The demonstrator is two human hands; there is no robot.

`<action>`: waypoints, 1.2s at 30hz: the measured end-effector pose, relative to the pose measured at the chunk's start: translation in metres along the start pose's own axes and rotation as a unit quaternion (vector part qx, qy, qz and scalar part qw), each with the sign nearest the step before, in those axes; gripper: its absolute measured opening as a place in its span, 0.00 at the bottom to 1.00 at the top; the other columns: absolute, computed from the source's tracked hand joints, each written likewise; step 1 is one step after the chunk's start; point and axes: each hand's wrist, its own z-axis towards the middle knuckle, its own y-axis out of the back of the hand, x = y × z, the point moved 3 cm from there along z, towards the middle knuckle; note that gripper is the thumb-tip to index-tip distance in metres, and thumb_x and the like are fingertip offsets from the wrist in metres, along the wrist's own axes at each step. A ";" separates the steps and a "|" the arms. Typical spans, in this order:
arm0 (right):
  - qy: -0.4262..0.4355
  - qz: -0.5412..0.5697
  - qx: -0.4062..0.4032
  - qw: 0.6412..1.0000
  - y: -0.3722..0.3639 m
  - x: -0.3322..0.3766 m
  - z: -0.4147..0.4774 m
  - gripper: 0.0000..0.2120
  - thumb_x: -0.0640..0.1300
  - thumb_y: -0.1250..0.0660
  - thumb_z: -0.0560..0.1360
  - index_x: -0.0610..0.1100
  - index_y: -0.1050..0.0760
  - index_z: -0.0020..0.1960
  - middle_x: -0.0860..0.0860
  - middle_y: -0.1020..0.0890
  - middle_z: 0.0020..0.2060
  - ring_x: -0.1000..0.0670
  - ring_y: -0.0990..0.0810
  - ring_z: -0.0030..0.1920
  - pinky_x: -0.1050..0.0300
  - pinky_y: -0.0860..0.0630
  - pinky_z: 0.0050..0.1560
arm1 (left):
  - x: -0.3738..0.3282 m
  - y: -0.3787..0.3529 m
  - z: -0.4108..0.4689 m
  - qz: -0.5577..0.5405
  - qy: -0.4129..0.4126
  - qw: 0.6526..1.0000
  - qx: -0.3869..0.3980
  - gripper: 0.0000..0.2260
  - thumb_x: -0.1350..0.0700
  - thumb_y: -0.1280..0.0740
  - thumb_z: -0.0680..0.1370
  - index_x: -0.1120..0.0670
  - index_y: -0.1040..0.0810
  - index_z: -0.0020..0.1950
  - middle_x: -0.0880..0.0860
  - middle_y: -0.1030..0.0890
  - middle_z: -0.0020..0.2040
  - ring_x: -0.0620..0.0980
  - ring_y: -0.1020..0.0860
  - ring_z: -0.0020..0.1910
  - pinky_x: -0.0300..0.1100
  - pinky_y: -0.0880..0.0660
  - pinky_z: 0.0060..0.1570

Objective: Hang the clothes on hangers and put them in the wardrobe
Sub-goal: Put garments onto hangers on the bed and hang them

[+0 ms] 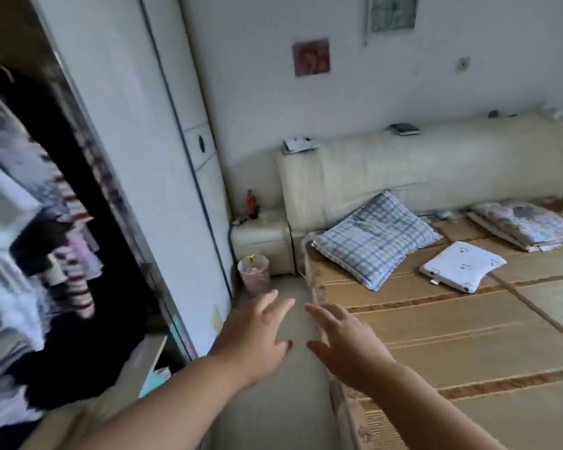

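Your left hand and right hand are held out side by side above the floor, fingers spread, nothing in either. Clothes hang, blurred, inside the open wardrobe on your left. The bed with a checked pillow is on your right.

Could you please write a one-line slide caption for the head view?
Left hand and right hand, both open and empty, stretch forward between the wardrobe full of hung clothes and the bed.

White wall, mat-covered bed, cream headboard, perhaps a nightstand
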 end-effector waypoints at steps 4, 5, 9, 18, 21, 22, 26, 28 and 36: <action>0.113 -0.007 -0.011 0.994 -0.007 0.107 0.055 0.28 0.57 0.39 0.75 0.61 0.45 0.73 0.57 0.37 0.71 0.50 0.35 0.69 0.49 0.36 0.67 | 0.086 0.071 -0.042 0.053 0.068 0.993 -0.079 0.30 0.45 0.37 0.74 0.41 0.44 0.75 0.48 0.45 0.77 0.49 0.42 0.74 0.46 0.42 0.71; 0.137 -0.015 -0.016 0.990 -0.009 0.134 0.068 0.29 0.57 0.39 0.75 0.61 0.45 0.73 0.57 0.37 0.71 0.50 0.36 0.70 0.49 0.37 0.68 | 0.105 0.087 -0.053 0.066 0.085 0.989 -0.101 0.30 0.45 0.37 0.74 0.41 0.44 0.75 0.48 0.45 0.77 0.49 0.42 0.74 0.46 0.41 0.71; 0.218 -0.011 -0.049 0.975 -0.003 0.224 0.113 0.29 0.59 0.40 0.74 0.62 0.45 0.72 0.59 0.38 0.71 0.52 0.39 0.71 0.50 0.38 0.68 | 0.162 0.144 -0.085 0.096 0.144 0.967 -0.186 0.30 0.44 0.37 0.74 0.41 0.44 0.74 0.47 0.44 0.77 0.49 0.42 0.74 0.48 0.41 0.71; 0.385 0.096 -0.106 0.912 0.036 0.383 0.194 0.27 0.56 0.37 0.74 0.59 0.40 0.72 0.57 0.34 0.70 0.52 0.36 0.69 0.54 0.37 0.68 | 0.235 0.260 -0.107 0.163 0.231 0.903 -0.325 0.25 0.45 0.36 0.73 0.41 0.36 0.69 0.44 0.36 0.71 0.47 0.36 0.70 0.46 0.34 0.65; 0.430 0.127 -0.115 0.886 0.049 0.423 0.236 0.27 0.54 0.36 0.75 0.57 0.39 0.72 0.55 0.33 0.69 0.50 0.33 0.68 0.51 0.33 0.66 | 0.254 0.291 -0.103 0.188 0.266 0.875 -0.357 0.27 0.43 0.37 0.74 0.42 0.40 0.72 0.46 0.39 0.74 0.47 0.39 0.72 0.43 0.37 0.67; 0.443 0.135 -0.116 0.879 0.054 0.435 0.251 0.26 0.54 0.36 0.76 0.56 0.38 0.72 0.54 0.32 0.68 0.50 0.31 0.67 0.52 0.32 0.65 | 0.257 0.301 -0.104 0.198 0.275 0.866 -0.368 0.28 0.43 0.37 0.74 0.42 0.40 0.73 0.46 0.40 0.75 0.47 0.39 0.72 0.43 0.38 0.68; 0.498 0.159 -0.111 0.845 0.074 0.495 0.321 0.25 0.52 0.37 0.77 0.53 0.37 0.72 0.49 0.28 0.64 0.48 0.27 0.60 0.60 0.32 0.58 | 0.268 0.346 -0.106 0.256 0.313 0.813 -0.419 0.29 0.41 0.37 0.73 0.39 0.42 0.73 0.44 0.42 0.75 0.46 0.41 0.73 0.44 0.39 0.70; 0.518 0.166 -0.106 0.833 0.081 0.525 0.351 0.26 0.52 0.37 0.77 0.50 0.38 0.73 0.48 0.29 0.67 0.48 0.28 0.64 0.60 0.34 0.60 | 0.268 0.367 -0.111 0.295 0.339 0.783 -0.430 0.30 0.41 0.35 0.72 0.39 0.41 0.72 0.44 0.42 0.75 0.47 0.42 0.73 0.45 0.40 0.71; 0.549 0.160 -0.099 0.815 0.102 0.622 0.428 0.23 0.49 0.40 0.79 0.39 0.35 0.70 0.41 0.28 0.66 0.42 0.30 0.65 0.56 0.34 0.59 | 0.225 0.456 -0.129 0.586 0.391 0.591 -0.393 0.28 0.54 0.25 0.64 0.55 0.23 0.63 0.63 0.28 0.67 0.65 0.34 0.69 0.64 0.32 0.62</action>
